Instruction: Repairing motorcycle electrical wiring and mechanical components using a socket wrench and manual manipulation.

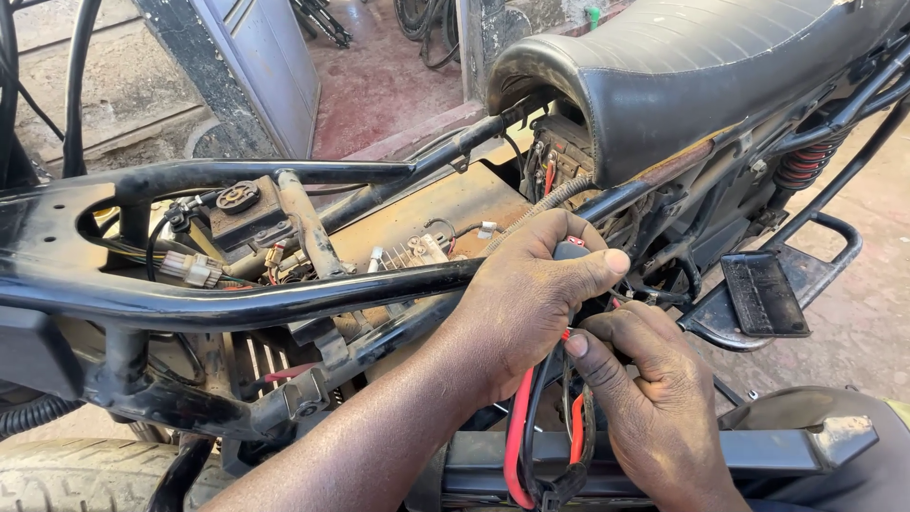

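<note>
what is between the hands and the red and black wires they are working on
Nothing visible. The left hand and right hand both already touch the bundle of red and black wires, below the black tubular motorcycle frame.

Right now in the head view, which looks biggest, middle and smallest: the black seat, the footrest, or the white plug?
1. Seat, by far the biggest, running off the picture's edge.
2. Footrest, middle.
3. White plug, smallest.
These are sizes as they look in the picture; none sits much nearer the camera, so the order seems safe.

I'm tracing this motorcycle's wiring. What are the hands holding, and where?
The left hand pinches a small dark plastic connector at its top end. The right hand takes the bundle of red and black wires just below that connector.
</note>
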